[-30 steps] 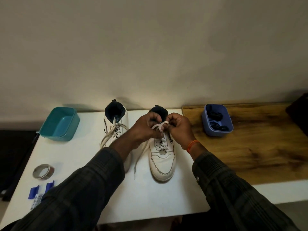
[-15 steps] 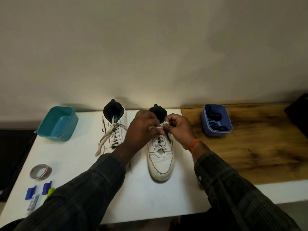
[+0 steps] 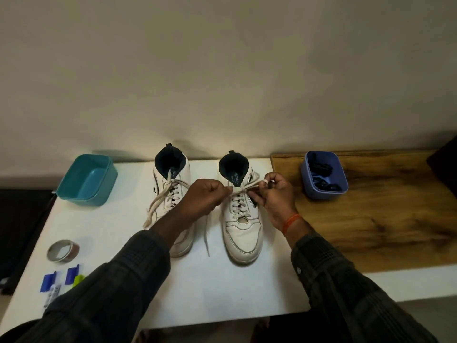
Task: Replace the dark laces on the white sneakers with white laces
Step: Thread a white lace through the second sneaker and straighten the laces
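1. Two white sneakers stood side by side on the white counter [image 3: 118, 226], toes toward the person: the left sneaker [image 3: 173, 191] and the right sneaker [image 3: 243, 231].
2. Both carried white laces. The lace on the left sneaker [image 3: 158, 206] hung loose, its ends trailing over the shoe's side onto the counter.
3. The left hand [image 3: 204, 198] had its grip closed on one strand of the right sneaker's lace [image 3: 241, 190], near the top eyelets.
4. The right hand [image 3: 273, 194] pinched the other strand, drawn out to the shoe's right side.
5. Two tubs sat at the back: a teal tub [image 3: 86, 179] on the white counter's left, and a blue tub [image 3: 324, 175] on the wooden counter [image 3: 383, 206].
6. The dark laces [image 3: 321, 167] lay bundled inside the blue tub.
7. One roll of tape [image 3: 63, 251] lay near the front left, with a few small blue and green items [image 3: 61, 278] just below it.
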